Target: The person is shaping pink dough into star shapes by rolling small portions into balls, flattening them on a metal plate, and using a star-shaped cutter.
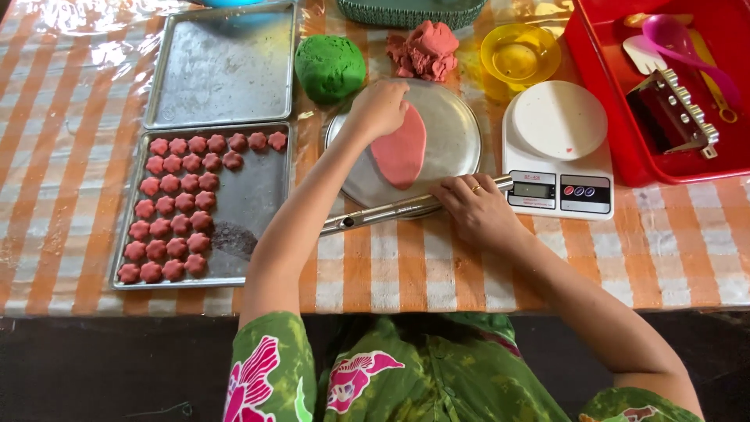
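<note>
The left hand [380, 109] lies fingers down on the upper edge of a flat oval of pink dough [400, 148], pressing it rather than gripping it. That dough sits on a round metal plate [457, 129] in the middle of the checked tablecloth [70, 156]. The right hand [473, 207] rests with its fingers laid over a metal rolling pin [383, 212], which lies across the plate's near rim; whether the fingers close round it I cannot tell.

To the left, a tray [250, 203] holds rows of small pink flower-shaped pieces [176, 207] filling its left half and top edge. Behind it a second tray [223, 66] is bare metal. Beyond the plate lie a green dough ball [330, 68] and a crumbly pink lump [424, 49]. A yellow bowl [519, 53] holds something pale yellow. A white scale [558, 148] stands just right of the plate. The red bin [601, 117] holds a metal press [673, 113], a purple spoon [676, 39] and other utensils.
</note>
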